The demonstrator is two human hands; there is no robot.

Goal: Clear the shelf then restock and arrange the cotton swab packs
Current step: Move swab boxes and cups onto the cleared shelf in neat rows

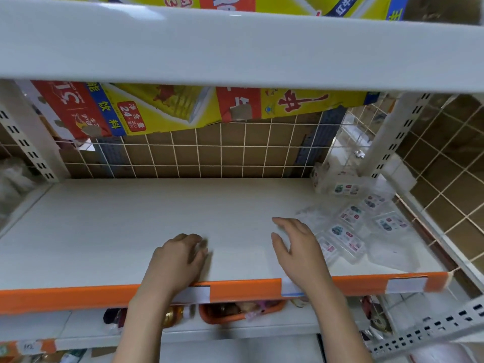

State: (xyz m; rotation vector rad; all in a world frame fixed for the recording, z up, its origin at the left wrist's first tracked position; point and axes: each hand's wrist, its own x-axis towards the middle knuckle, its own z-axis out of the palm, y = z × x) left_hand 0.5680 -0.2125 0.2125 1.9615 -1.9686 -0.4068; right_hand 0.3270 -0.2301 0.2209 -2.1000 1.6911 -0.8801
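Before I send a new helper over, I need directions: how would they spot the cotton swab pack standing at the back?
Find the white shelf with the orange front strip and follow it to its far right corner. There, one clear plastic cotton swab pack stands against the wire grid, while the other packs lie flat nearer the front.

The shelf (131, 218) is showing a smooth, matt white painted metal board, and its front lip (65, 297) is looking like glossy orange plastic carrying white paper labels (407, 284). The packs (348, 238) are lying in clear, shiny plastic with printed paper inserts. The uprights (23, 134) are appearing as white slotted metal. The grid (209, 153) is looking like thin coated wire, backing onto rough brown cardboard (277, 137) and glossy printed cartons (157, 108).
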